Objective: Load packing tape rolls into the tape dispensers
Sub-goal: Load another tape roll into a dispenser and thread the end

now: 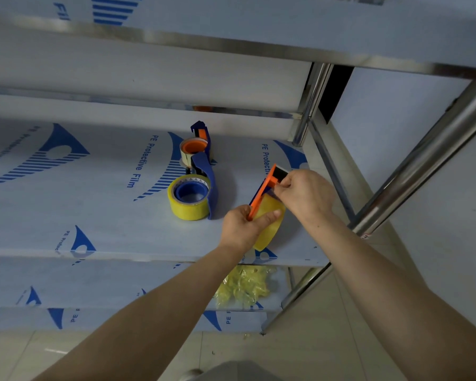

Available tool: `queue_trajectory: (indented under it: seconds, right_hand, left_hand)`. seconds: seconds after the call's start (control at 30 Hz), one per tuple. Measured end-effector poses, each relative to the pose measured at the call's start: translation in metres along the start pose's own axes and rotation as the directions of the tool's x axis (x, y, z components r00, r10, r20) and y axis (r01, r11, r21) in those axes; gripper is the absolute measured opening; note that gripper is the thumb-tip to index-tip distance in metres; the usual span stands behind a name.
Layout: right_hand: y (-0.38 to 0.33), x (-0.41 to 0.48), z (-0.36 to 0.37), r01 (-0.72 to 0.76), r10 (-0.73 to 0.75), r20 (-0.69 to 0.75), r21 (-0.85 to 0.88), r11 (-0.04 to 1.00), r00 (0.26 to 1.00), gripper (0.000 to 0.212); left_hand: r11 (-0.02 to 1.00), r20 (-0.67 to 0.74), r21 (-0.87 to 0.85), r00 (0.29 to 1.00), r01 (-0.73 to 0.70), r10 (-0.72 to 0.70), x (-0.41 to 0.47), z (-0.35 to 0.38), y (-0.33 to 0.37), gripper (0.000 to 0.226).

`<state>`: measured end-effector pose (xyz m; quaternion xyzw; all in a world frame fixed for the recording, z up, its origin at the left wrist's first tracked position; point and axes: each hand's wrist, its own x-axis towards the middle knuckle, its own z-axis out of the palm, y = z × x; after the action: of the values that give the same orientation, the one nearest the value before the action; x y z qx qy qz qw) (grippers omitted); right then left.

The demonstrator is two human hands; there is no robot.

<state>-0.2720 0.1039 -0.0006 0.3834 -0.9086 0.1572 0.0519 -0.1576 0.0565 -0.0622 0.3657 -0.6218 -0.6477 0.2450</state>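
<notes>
Yellow tape roll [268, 225] in orange dispenser [264, 188]

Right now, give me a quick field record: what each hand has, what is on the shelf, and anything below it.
left hand: grips the orange dispenser at its lower end, thumb on the yellow tape roll
right hand: pinches at the dispenser's upper end
shelf: two blue dispensers, each with a roll
near blue dispenser: yellow roll
far blue dispenser: pale roll, orange hub
lower shelf: crumpled yellow film
</notes>
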Motion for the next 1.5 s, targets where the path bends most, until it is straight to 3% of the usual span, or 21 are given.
queue_trajectory:
  seconds: [0.2,0.33,0.47,0.7,0.8,0.93,1.1,1.2,1.3,1.37,1.5]
  right_hand:
    - [-0.004,0.005,0.0,0.004,0.001,0.028,-0.177,0.984,1.0,0.024]
    - [0.002,0.025,-0.008,-0.188,0.174,0.214,0.049,0.981,0.961,0.013]
    - [0.004,0.038,-0.019,-0.198,0.162,0.349,0.071,0.978,0.923,0.007]
    - [0.005,0.033,-0.009,0.011,0.018,0.189,-0.155,0.988,0.982,0.032]
    - [0.008,0.034,-0.009,-0.009,0.037,0.179,-0.154,0.988,0.983,0.023]
    - [0.019,0.04,-0.002,-0.099,0.1,0.205,-0.016,0.995,0.974,0.015]
    - [0.022,0.045,0.001,-0.112,0.114,0.206,-0.023,0.993,0.972,0.017]
    - [0.021,0.043,0.001,-0.039,0.063,0.163,-0.147,0.988,0.985,0.015]
    - [0.019,0.038,0.001,0.081,-0.062,0.084,-0.247,0.966,0.994,0.026]
    - [0.02,0.036,0.002,0.13,-0.119,0.058,-0.265,0.955,0.991,0.029]
    - [0.025,0.035,0.01,0.146,-0.141,0.04,-0.226,0.963,0.989,0.033]
  left_hand:
    - [0.997,-0.019,0.07,0.999,-0.025,0.026,0.001,0.003,0.001,0.038]
    - [0.997,-0.032,0.064,0.999,-0.035,0.037,0.001,0.006,-0.002,0.039]
    - [0.995,-0.019,0.089,0.999,-0.048,0.049,0.006,0.008,-0.004,0.043]
    - [0.993,-0.018,0.101,0.997,-0.067,0.07,0.007,0.009,-0.004,0.047]
    - [0.991,0.025,0.109,0.997,-0.079,0.077,0.009,0.008,-0.003,0.045]
    - [0.977,0.105,0.193,0.992,-0.091,0.072,0.011,0.007,-0.002,0.032]
    - [0.97,0.209,0.219,0.976,-0.105,0.058,0.012,0.007,-0.006,0.042]
    - [0.975,0.198,0.187,0.977,-0.117,0.079,0.011,0.008,-0.006,0.052]
    - [0.976,0.178,0.182,0.98,-0.119,0.086,0.011,0.008,-0.006,0.035]
    - [0.978,0.166,0.172,0.982,-0.114,0.085,0.011,0.008,-0.005,0.028]
    - [0.978,0.112,0.179,0.99,-0.107,0.087,0.013,0.007,-0.003,0.037]
